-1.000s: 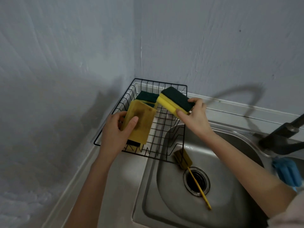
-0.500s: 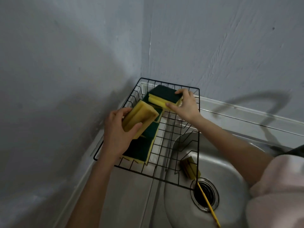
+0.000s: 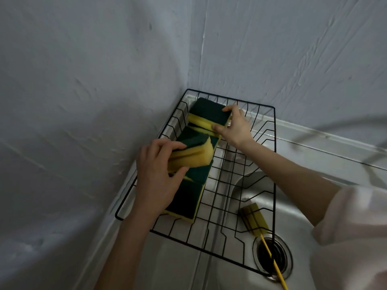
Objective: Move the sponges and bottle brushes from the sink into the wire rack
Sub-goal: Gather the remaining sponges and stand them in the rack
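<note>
Left hand [image 3: 156,178] gripping a yellow-and-green sponge [image 3: 191,155], fingers curled over its green top and thumb pressing into the yellow foam underneath, squeezing it slightly out of shape. Holding it tilted just above the left side of the wire rack [image 3: 270,164], over the sponges already lying there.

Right hand [image 3: 236,127] pinching a second sponge [image 3: 207,117] at the far end of the rack, fingertips on its green top edge and thumb on the yellow side. Resting this one green side up in the back left corner, close to the rack's rear wires.

Lying below the two held sponges: a row of more sponges along the left side of the rack, green faces up. Showing most clearly, the nearest sponge [image 3: 185,203], flat on the wires near the front left corner, partly hidden behind the left wrist. Overlapping between it and the back one, at least one more green-topped piece, count hard to tell.

Sitting on the steel bench [image 3: 180,258] in the corner of two pale walls, the rack, with its right part reaching out over the sink [image 3: 236,275].

Still lying in the sink: a bottle brush [image 3: 254,219], its yellow-green foam head seen through the rack's wires, its thin yellow handle running down across the drain [image 3: 276,256] toward the lower edge of view.

Covering the right forearm near the frame's right edge, a pale pink sleeve [image 3: 351,216].
</note>
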Demonstrator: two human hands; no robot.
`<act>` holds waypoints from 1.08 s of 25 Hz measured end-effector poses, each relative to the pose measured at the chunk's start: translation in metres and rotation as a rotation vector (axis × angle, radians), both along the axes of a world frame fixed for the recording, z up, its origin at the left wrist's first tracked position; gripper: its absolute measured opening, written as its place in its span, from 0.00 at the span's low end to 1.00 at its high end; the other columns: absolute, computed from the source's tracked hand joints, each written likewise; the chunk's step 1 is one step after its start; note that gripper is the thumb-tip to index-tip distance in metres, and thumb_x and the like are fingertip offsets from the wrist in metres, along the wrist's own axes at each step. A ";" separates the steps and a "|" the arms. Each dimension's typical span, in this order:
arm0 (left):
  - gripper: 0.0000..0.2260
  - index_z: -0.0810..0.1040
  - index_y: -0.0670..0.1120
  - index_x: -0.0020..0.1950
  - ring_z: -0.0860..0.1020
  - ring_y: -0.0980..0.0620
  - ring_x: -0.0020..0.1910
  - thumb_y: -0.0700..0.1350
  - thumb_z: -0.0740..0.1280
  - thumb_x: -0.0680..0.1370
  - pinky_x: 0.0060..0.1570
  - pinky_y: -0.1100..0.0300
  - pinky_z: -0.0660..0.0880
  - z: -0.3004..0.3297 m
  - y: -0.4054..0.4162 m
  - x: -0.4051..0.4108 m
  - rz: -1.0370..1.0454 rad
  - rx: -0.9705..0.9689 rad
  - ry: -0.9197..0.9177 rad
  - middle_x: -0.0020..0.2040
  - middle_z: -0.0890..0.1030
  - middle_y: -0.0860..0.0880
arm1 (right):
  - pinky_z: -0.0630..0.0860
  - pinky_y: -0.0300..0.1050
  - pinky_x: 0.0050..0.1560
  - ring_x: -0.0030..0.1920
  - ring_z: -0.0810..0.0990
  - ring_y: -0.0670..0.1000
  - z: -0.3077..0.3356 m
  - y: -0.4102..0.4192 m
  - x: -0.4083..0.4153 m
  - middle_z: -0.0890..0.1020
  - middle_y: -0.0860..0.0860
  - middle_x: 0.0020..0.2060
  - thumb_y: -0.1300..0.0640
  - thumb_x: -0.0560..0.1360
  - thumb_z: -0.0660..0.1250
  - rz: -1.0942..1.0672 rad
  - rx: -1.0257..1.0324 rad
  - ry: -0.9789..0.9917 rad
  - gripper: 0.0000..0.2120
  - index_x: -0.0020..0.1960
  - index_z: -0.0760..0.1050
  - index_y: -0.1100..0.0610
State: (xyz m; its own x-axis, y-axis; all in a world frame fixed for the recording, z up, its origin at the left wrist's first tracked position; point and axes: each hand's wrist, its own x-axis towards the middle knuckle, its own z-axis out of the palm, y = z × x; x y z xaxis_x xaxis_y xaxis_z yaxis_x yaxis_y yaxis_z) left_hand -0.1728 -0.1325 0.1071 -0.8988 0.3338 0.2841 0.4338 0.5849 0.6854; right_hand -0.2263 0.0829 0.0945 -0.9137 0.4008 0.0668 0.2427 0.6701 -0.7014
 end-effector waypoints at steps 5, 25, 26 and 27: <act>0.18 0.66 0.57 0.52 0.61 0.56 0.53 0.47 0.66 0.65 0.50 0.57 0.60 -0.004 0.003 -0.003 0.002 -0.025 -0.004 0.55 0.73 0.46 | 0.65 0.39 0.58 0.66 0.67 0.56 0.000 0.002 0.002 0.66 0.58 0.66 0.57 0.71 0.69 0.053 -0.015 -0.041 0.27 0.66 0.63 0.58; 0.18 0.69 0.47 0.63 0.65 0.44 0.65 0.43 0.65 0.73 0.63 0.48 0.64 0.000 0.043 -0.041 -0.176 -0.308 0.086 0.64 0.70 0.44 | 0.80 0.38 0.42 0.38 0.80 0.47 0.021 -0.021 0.046 0.78 0.51 0.40 0.62 0.74 0.65 -0.081 -1.119 -0.155 0.16 0.59 0.64 0.56; 0.19 0.69 0.46 0.64 0.65 0.44 0.65 0.43 0.65 0.73 0.64 0.47 0.63 -0.002 0.042 -0.042 -0.178 -0.317 0.074 0.64 0.70 0.44 | 0.79 0.39 0.43 0.38 0.79 0.47 0.021 -0.023 0.044 0.78 0.51 0.40 0.63 0.74 0.65 -0.094 -1.128 -0.155 0.16 0.59 0.64 0.56; 0.19 0.69 0.46 0.64 0.64 0.44 0.66 0.43 0.64 0.74 0.65 0.47 0.63 -0.004 0.042 -0.042 -0.178 -0.326 0.058 0.65 0.70 0.44 | 0.79 0.39 0.44 0.37 0.79 0.46 0.020 -0.025 0.043 0.77 0.51 0.40 0.63 0.74 0.64 -0.105 -1.132 -0.154 0.15 0.58 0.63 0.56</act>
